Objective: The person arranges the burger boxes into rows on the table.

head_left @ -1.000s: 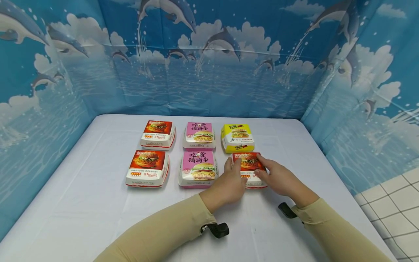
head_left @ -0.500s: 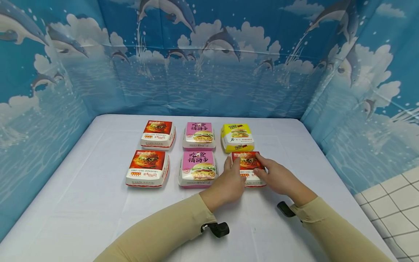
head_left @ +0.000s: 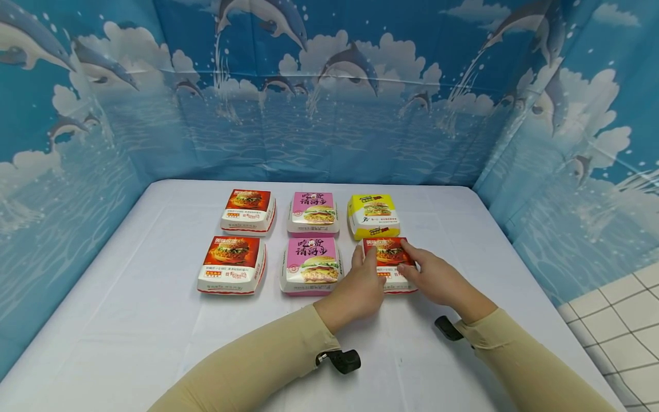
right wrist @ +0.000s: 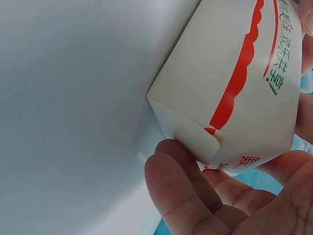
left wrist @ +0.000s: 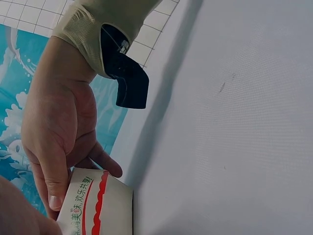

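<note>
Both hands hold a red-and-white burger box (head_left: pixel 387 253) at the front right of the table. My left hand (head_left: pixel 356 290) grips its left side, thumb along the near edge. From the other side my right hand (head_left: pixel 439 278) grips the box, its thumb on the top. In the left wrist view, the right hand (left wrist: pixel 61 112) has its thumb on the top edge and fingers at the far side of the box (left wrist: pixel 98 205). The right wrist view has the fingers (right wrist: pixel 171 181) against the end flap of the box (right wrist: pixel 215 78); part of the left hand shows at the right edge.
Two pink burger boxes (head_left: pixel 312 264) stand left of the held box. Two more red-and-white boxes (head_left: pixel 231 264) stand further left. A yellow burger box (head_left: pixel 373 216) stands just behind the held one. A blue dolphin-print curtain (head_left: pixel 329 137) surrounds the white table (head_left: pixel 128 320).
The held burger box has shifted slightly left and away from me, with both hands moving along. The other boxes stay in place.
</note>
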Tool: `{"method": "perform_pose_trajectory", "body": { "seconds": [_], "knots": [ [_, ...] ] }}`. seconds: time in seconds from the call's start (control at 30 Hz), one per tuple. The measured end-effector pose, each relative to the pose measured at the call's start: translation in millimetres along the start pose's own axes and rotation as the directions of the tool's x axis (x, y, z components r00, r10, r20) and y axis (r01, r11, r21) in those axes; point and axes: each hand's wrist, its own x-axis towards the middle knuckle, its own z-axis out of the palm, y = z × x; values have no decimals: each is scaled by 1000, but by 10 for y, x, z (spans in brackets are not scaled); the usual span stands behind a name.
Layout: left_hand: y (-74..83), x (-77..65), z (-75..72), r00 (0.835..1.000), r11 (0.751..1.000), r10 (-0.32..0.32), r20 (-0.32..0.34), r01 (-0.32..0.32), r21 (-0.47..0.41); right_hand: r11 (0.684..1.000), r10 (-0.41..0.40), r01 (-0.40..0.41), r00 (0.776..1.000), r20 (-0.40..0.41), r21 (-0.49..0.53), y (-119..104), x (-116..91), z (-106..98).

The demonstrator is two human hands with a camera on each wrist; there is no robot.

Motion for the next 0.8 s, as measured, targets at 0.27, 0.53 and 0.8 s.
{"method": "perform_pose_trajectory", "body": {
  "seconds": [0.27, 0.53, 0.8],
  "knots": [
    [-3, 1, -4, 1000, 1000, -2, -3, 2, -4, 1000, 3, -3, 1000, -3, 0, 10, 21, 13],
    [-3, 1, -12, 1000, 1000, 6, -4, -6, 2, 1000, 9, -9, 1000, -6, 0, 6, 31, 17],
    [-3, 1, -13, 1000, 1000, -2, -5, 2, 9, 1000, 20, -20, 1000, -3, 11, -8, 42, 26]
  ]
}}
